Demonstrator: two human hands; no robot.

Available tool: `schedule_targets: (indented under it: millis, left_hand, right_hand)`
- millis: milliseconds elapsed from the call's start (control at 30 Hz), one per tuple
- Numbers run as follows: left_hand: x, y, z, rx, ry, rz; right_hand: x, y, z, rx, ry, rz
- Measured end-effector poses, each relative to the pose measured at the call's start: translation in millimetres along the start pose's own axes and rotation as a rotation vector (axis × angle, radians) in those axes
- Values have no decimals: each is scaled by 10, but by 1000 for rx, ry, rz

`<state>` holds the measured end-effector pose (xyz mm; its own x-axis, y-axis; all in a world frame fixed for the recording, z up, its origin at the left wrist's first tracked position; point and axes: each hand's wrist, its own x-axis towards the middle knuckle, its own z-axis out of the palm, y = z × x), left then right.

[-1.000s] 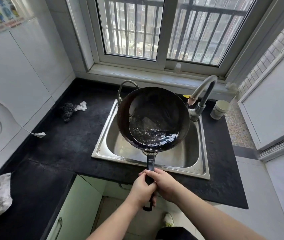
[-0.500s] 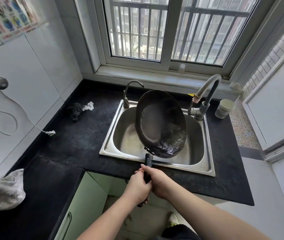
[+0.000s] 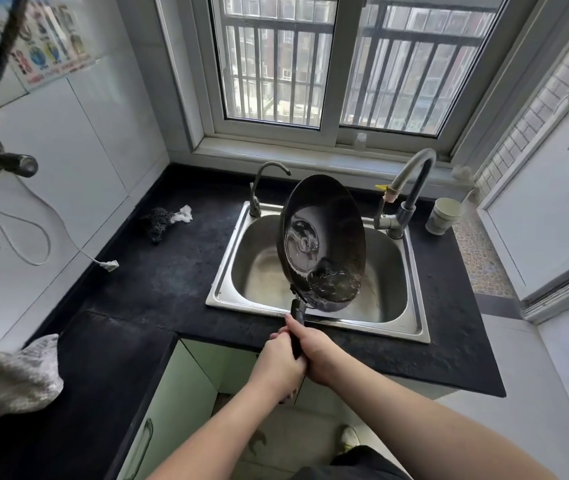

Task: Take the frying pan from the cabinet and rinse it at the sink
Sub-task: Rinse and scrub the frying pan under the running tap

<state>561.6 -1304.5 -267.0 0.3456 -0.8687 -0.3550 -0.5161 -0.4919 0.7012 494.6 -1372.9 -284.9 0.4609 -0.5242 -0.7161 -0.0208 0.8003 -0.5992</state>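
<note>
Low in the centre, the left hand and right hand both wrap the frying pan handle, hiding most of it. The pan tilts steeply above the sink, water pooled at its lower rim, covering the basin's middle.

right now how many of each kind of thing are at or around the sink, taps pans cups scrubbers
taps: 2, the small tap and the large tap
frying pan: 1
cup: 1
scrubber: 1
total: 5
</note>
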Motion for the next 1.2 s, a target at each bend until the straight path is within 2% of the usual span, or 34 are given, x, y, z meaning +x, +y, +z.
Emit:
schedule_targets:
  millis: [333,533,667,1067,1133,1200]
  left_hand:
    - [-73,-40,-237,194,50,-3]
    - [-129,-39,-268,388,135,42]
    - [-168,-3,-279,454,185,57]
    - [-246,180,-455,300,252,-19]
    - [-258,218,-512,250,206,-71]
    - [-238,230,-538,83,69,-157]
  right_hand:
    - [-45,-134,200,-142,24,-37]
    - [-91,-317,465,77,126,70]
    - [-116,-362,553,-4,199,50]
    - [-64,-360,582,-105,183,-183]
    - [-71,-373,601,-113,169,-215]
    - [-80,-374,622,-81,148,-240]
